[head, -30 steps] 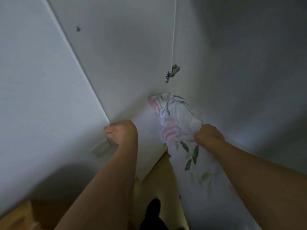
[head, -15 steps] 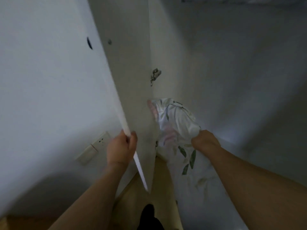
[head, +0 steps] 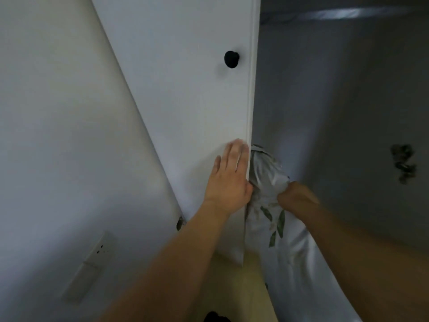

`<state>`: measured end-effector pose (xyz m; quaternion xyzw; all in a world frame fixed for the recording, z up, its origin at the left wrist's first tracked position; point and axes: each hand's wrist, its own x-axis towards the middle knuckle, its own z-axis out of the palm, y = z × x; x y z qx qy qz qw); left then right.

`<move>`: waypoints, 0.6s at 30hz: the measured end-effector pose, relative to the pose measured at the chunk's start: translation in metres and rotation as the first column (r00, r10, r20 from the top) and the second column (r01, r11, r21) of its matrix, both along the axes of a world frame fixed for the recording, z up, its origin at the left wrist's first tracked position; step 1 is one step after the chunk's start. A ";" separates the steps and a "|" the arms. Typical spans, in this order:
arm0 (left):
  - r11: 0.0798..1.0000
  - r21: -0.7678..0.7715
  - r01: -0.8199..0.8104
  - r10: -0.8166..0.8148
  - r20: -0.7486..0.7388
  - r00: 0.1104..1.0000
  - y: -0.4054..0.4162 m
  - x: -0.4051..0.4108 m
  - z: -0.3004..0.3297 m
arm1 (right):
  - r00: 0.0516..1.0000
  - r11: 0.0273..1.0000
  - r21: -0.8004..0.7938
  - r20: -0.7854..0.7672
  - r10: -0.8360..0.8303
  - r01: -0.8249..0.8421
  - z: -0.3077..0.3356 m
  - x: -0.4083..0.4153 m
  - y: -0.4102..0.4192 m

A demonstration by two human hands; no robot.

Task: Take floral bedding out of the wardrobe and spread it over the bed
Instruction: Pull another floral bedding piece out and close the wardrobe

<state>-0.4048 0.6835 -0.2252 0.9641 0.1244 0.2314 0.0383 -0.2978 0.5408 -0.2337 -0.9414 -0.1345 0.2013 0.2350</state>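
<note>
The floral bedding (head: 290, 252) hangs as a long drape from near right up to a bunch just right of the wardrobe door (head: 185, 101) edge, where the right hand (head: 298, 197) fists it, while the left hand (head: 228, 180) lies flat, fingers together, against the door.

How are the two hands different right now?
The left hand lies flat and open against the white wardrobe door, fingers straight. The right hand is curled into a fist, gripping the bunched flowery bedding. The left hand holds nothing, while the right holds the cloth. Both are bare and reach forward side by side at about the same height.
</note>
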 end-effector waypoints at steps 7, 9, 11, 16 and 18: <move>0.968 0.193 0.163 -0.121 -0.215 0.969 0.036 0.031 -0.005 | 0.992 0.992 -0.013 -0.015 -0.128 0.128 0.000 0.020 0.006; 0.975 0.151 0.163 -0.130 -0.207 0.970 0.034 0.047 -0.003 | 0.988 0.988 -0.022 -0.033 -0.153 0.152 -0.001 0.023 0.009; 0.975 0.100 0.199 -0.179 -0.185 0.966 0.041 0.066 0.002 | 0.980 0.981 -0.043 -0.043 -0.193 0.191 -0.003 0.026 0.015; 0.924 0.146 0.354 -0.326 -0.181 0.928 0.084 0.097 0.005 | 0.956 0.957 -0.051 -0.057 -0.288 0.285 -0.010 0.032 0.033; 0.921 0.170 0.349 -0.319 -0.182 0.930 0.089 0.105 0.004 | 0.944 0.945 -0.074 -0.065 -0.323 0.318 -0.012 0.031 0.040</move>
